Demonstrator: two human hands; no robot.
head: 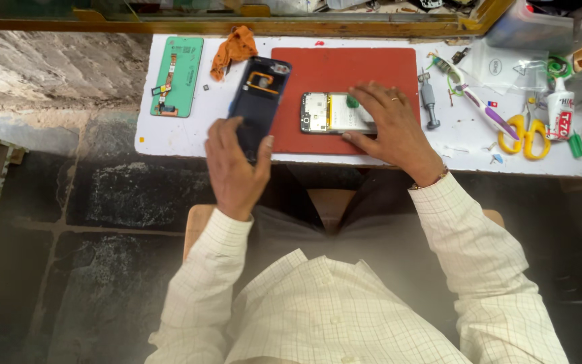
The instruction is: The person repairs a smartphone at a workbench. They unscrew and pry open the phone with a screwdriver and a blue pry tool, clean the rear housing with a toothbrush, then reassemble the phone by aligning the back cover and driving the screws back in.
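Head view, left hand (236, 165): closed around the lower end of a dark phone back cover (259, 101), thumb on one edge and fingers on the other; the cover is lifted off and held apart from the phone body, inner face up, with an orange ring visible inside.
Head view, right hand (393, 128): laid flat with fingers spread on the opened phone body (325, 112), pressing it down; it grips nothing. A green pick (351, 102) lies on the body just beside the fingertips.
Phone body: lies on the red mat (372, 64), directly under the right hand, to the right of the left hand; its board and battery are exposed.
Stage, as judged: the cover is already separated; the internals appear still in place, so work inside the body looks not yet done.
Beyond the left hand: a green display panel (178, 75) and an orange cloth (236, 48) on the white surface (183, 138).
Right of the right hand: a grey screwdriver (428, 101), a toothbrush (473, 101), yellow scissors (525, 135) and a glue tube (560, 111).
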